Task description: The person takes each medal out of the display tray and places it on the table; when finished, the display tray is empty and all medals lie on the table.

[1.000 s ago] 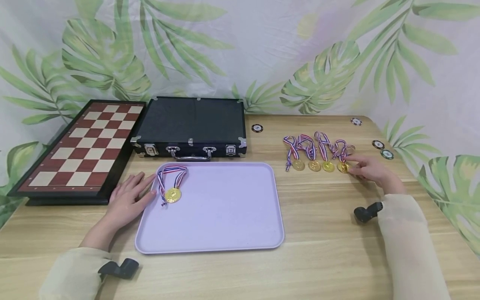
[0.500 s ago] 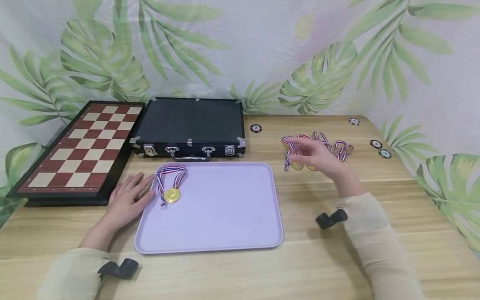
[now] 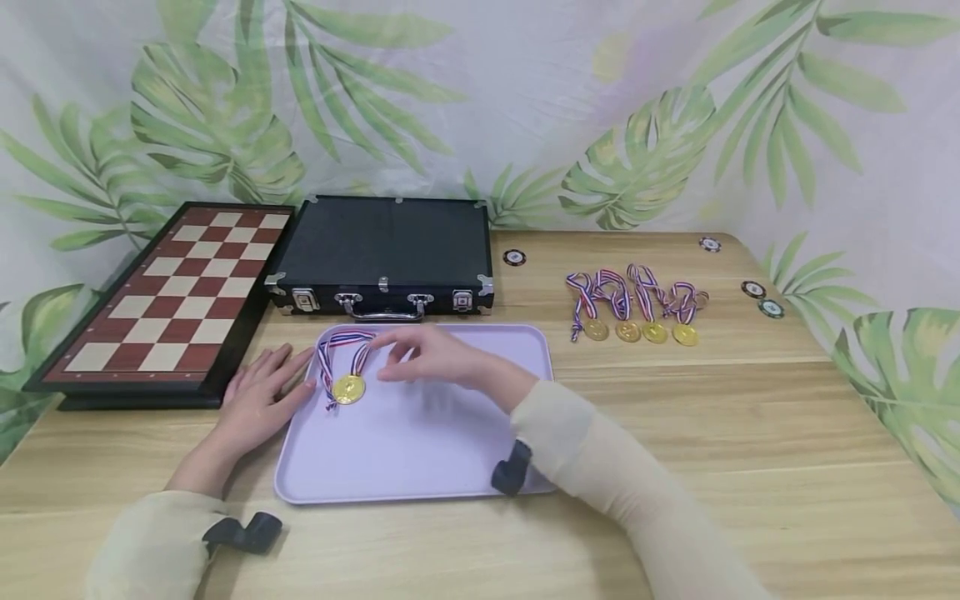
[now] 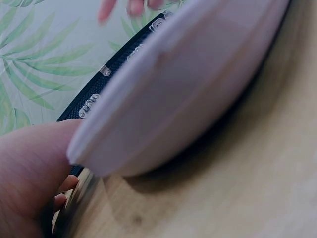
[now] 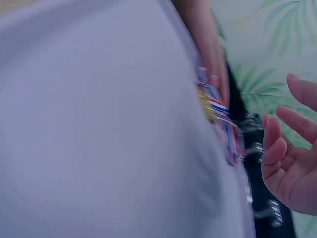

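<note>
Right hand [image 3: 427,357] hovers over the flat lavender plastic tray [image 3: 450,450], grip apart, fingers loosely spread and holding nothing; the right-wrist view shows the same relaxed fingers [image 5: 297,163] beside the ribbon. Nearest thing: the gold medal on a red-white-blue striped ribbon [image 3: 347,388], lying inside the tray at its far-left corner, ribbon looped toward the tray's back rim. Left hand [image 3: 258,400] lies flat on the pale wooden bench [image 3: 750,467], grip apart, fingertips touching the tray's left rim.

Right of the tray, four more gold medals with striped ribbons [image 3: 637,312] lie in a row on the bench, well apart from it. Behind the tray: a black hard case with metal latches [image 3: 382,250]; to the tray's far left, a red-and-cream chessboard [image 3: 172,292]. Small round chips [image 3: 513,257] sit behind and to the right of the tray.

Judgement on handling: the medal disc is thin and flat on a smooth surface, so a pinch on the ribbon just above the disc looks surer than scraping at the disc edge. Lifting straight should keep the loop from snagging the rim. Left hand bracing the rim should keep the light tray from sliding.
</note>
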Available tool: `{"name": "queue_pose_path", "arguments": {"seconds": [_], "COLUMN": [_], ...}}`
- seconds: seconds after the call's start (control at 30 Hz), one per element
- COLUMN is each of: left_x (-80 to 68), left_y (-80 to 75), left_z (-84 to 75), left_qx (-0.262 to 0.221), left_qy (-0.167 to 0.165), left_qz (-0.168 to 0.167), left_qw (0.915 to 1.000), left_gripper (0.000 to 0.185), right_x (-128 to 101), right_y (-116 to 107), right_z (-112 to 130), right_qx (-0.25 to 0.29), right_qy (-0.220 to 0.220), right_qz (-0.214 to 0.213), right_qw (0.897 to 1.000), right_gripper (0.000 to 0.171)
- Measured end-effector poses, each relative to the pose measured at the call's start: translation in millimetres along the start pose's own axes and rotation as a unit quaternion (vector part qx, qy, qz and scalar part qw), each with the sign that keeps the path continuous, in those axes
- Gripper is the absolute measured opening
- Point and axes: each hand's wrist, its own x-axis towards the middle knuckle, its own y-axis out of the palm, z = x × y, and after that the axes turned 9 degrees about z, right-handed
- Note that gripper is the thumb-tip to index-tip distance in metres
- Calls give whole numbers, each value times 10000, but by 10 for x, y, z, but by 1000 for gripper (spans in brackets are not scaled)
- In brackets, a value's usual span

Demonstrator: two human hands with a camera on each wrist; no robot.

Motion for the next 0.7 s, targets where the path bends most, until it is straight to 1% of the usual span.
{"name": "queue_pose_path", "arguments": {"seconds": [0.07, 0.2, 0.3, 0.4, 0.47, 0.57, 0.7], "left_x": [2, 2, -1, -9, -14, -17, -11], "left_y": [-4, -13, -17, -19, -21, -21, -18], "left_z": [-2, -1, -3, -5, -7, -8, -11], "left_qx": [-2, 13, 29, 42, 52, 51, 40], "left_qy": [-6, -29, -37, -46, -49, -37, 10], "left_qz": [13, 35, 22, 45, 59, 56, 34], "left_qw": [10000, 10000, 10000, 10000, 10000, 10000, 10000], "left_gripper": [54, 54, 54, 54, 54, 54, 53], "right_x": [145, 360, 459, 515, 535, 547, 550], "right_y": [107, 246, 289, 305, 309, 319, 342], "right_z": [-49, -107, -136, -168, -186, -203, -219], "right_qx": [-73, -169, -303, -576, -823, -1390, -2234], "right_qy": [133, 389, 530, 624, 659, 689, 702], "right_qz": [50, -117, -274, -350, -349, -304, -239], "right_qw": [9999, 9990, 9978, 9958, 9938, 9874, 9719], "right_gripper": [41, 42, 42, 40, 38, 36, 38]}}
